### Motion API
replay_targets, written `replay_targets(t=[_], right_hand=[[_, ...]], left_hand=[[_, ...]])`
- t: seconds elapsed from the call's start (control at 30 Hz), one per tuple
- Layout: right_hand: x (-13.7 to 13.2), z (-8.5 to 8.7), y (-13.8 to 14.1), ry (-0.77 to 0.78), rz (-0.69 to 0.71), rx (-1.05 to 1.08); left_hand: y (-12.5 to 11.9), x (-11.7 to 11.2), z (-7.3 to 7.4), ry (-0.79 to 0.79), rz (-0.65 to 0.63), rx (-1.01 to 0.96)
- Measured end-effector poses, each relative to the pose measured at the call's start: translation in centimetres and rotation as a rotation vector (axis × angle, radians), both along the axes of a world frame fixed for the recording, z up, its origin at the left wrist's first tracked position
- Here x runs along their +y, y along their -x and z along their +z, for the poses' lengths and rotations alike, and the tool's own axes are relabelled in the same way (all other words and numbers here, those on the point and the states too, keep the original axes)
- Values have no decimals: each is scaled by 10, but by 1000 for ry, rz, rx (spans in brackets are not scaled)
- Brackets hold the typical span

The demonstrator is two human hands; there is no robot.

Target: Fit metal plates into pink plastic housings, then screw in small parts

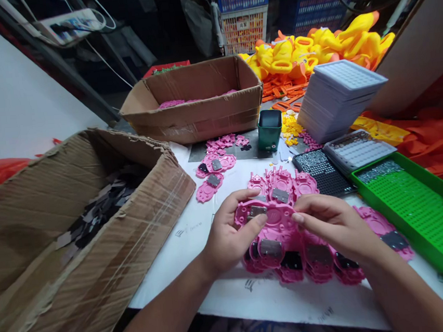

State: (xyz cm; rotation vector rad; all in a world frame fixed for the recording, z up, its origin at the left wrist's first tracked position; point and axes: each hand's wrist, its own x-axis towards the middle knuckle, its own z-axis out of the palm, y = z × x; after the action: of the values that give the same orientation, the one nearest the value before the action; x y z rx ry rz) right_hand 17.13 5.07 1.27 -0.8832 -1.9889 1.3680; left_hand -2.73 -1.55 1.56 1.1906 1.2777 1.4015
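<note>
My left hand (226, 236) grips the left end of a pink plastic shell (279, 215), its thumb on the front face near a dark grey rectangular plate. My right hand (331, 220) is closed in a pinch at the shell's right edge; whether a small piece sits between those fingertips is hidden. Under and around both hands lie stacked pink shells (292, 274), several with grey or black plates fixed on. Another pink shell (381, 223) shows beyond my right wrist. Two more pink shells (210, 187) lie farther off to the left.
A cardboard box (161, 192) with dark flat pieces stands left; another cardboard box (201, 118) is behind. A green cup (270, 132) stands near small pink parts (225, 143). On the right are a green tray (417, 210), a black tray (320, 172), stacked white trays (336, 97) and yellow toys (312, 50).
</note>
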Motion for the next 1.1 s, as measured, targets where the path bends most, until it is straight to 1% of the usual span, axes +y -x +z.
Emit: replay_targets(t=[0.07, 0.13, 0.2, 0.23, 0.27, 0.3, 0.33, 0.37, 0.43, 0.5, 0.57, 0.63, 0.7, 0.77, 0.83, 0.93, 1.0, 1.1], right_hand=[[1, 0, -1, 93, 0, 88], [7, 4, 2, 194, 5, 203], [22, 12, 11, 277, -3, 277], [32, 17, 19, 280, -21, 266], [44, 22, 30, 241, -44, 209], [56, 26, 44, 131, -73, 112], [70, 28, 59, -14, -85, -33], [84, 29, 76, -145, -67, -208], [109, 24, 113, -365, -22, -551], [130, 13, 147, -405, 38, -632], [145, 1, 175, -427, 106, -690], [154, -11, 195, -450, 161, -747], [157, -19, 208, -470, 193, -794], [157, -23, 214, -486, 196, -815], [155, -22, 215, -502, 176, -808], [150, -10, 204, -534, 126, -736], [143, 2, 187, -562, 85, -643], [123, 19, 142, -573, 17, -476]], left_hand=[[1, 3, 2, 46, -10, -116], [3, 4, 5, 103, -49, -318], [5, 4, 9, 151, -87, -525], [6, 4, 11, 171, -105, -603], [7, 4, 13, 186, -127, -661], [7, 3, 14, 204, -147, -704], [7, 4, 15, 222, -161, -738], [7, 4, 15, 239, -169, -765], [7, 5, 14, 257, -169, -802], [7, 8, 11, 272, -193, -837], [8, 10, 8, 292, -254, -875], [9, 11, 6, 305, -306, -902], [9, 12, 5, 304, -329, -907], [9, 11, 5, 301, -329, -914], [10, 11, 5, 293, -324, -920], [10, 10, 6, 273, -309, -903], [10, 11, 5, 266, -305, -874], [8, 11, 5, 275, -306, -821]])
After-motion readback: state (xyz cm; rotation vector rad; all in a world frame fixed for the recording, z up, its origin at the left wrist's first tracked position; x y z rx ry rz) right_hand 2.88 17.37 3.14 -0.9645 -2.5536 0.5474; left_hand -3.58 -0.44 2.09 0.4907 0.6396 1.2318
